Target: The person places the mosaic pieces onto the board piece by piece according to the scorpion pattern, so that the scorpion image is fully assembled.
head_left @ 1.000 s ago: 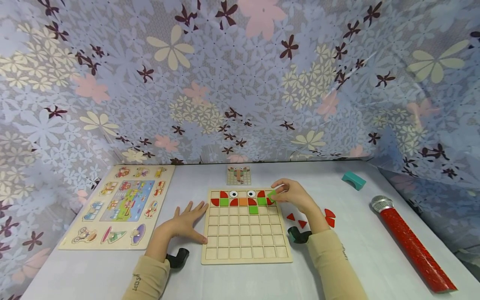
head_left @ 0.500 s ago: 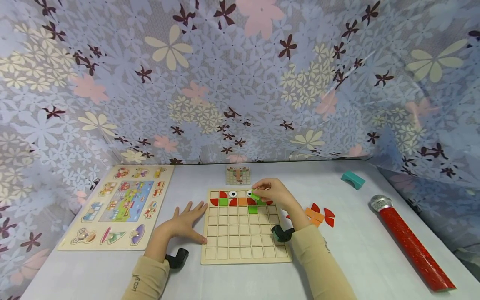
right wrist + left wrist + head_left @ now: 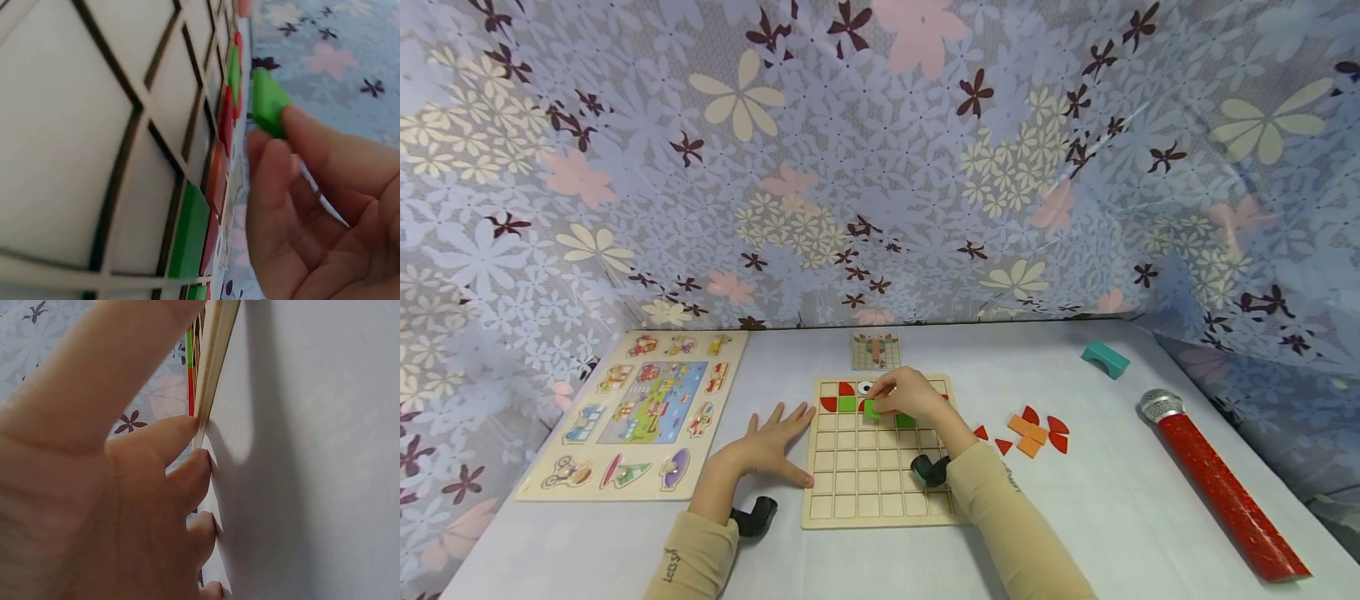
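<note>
A: Which step, would you say?

B: Tile placing, by my reading. Right hand (image 3: 910, 396) pinches a green tile (image 3: 270, 103) between thumb and fingers, tilted, above the upper part of the grid board (image 3: 846, 483). Wrist view has daylight between tile and board; not seated.

A: Left hand (image 3: 767, 450)?

B: Fingers straight and spread, holding nothing. Thumb and a fingertip touch the board's left edge. Probably steadying it.

A: Next move calls for what?

B: Squaring the tile to one cell, I think, then lowering it flat. Which cell, can't tell. Small picture card (image 3: 876, 352) stands just beyond the board, showing a coloured grid; likely the guide, too small to read surely.

A: Anything in the way?

B: Right hand hides part of the upper rows. Raised ridges could catch a tilted tile, and a slip might nudge the seated red quarter-round (image 3: 846, 389) or eye piece (image 3: 864, 388).

A: Round about?

B: Right of the board: orange squares (image 3: 1028, 447), red triangles (image 3: 1003, 447), loose red pieces (image 3: 1057, 443). Farther right, teal block (image 3: 1106, 359) and red microphone (image 3: 1232, 492). Left, a picture puzzle (image 3: 542, 479). All well apart from the tile.
</note>
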A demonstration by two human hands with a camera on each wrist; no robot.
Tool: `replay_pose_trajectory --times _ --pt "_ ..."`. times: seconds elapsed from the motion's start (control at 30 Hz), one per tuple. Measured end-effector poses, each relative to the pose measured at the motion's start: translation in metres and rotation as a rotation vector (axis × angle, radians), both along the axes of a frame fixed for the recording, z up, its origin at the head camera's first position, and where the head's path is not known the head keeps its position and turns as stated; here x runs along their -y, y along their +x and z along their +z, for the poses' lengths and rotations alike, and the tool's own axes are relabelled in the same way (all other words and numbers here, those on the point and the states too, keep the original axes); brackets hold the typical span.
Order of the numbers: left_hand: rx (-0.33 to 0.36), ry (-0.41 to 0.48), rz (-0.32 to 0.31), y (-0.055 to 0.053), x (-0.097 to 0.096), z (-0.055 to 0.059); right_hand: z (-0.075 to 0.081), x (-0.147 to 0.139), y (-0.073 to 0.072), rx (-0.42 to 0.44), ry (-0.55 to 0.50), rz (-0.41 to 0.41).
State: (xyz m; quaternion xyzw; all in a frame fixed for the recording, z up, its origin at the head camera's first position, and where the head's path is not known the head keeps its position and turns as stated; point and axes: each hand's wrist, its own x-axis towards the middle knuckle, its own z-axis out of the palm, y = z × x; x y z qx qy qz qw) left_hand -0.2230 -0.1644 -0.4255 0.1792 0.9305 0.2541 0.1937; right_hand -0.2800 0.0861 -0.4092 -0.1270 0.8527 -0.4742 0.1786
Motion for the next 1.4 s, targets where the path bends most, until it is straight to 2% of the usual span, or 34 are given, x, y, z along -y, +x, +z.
replay_pose_trajectory --times 0.33,0.63,0.93,1.23,1.4 --pt "0.003 -0.003 -0.003 -0.001 0.0 0.001 0.0 0.013 0.002 -0.067 0.185 0.025" --pt "0.014 0.003 -0.003 -0.002 0.0 0.001 0.0 0.017 0.004 -0.149 0.298 0.074" --pt "0.011 -0.003 -0.005 -0.001 0.0 0.002 0.0 0.015 0.006 -0.145 0.28 0.044" --pt "0.005 -0.003 -0.003 -0.001 0.0 0.003 -0.002 -0.003 0.008 -0.117 0.128 0.016" --pt "0.004 -0.006 -0.001 0.0 0.0 0.003 -0.001 -0.017 0.01 -0.113 0.089 -0.02"
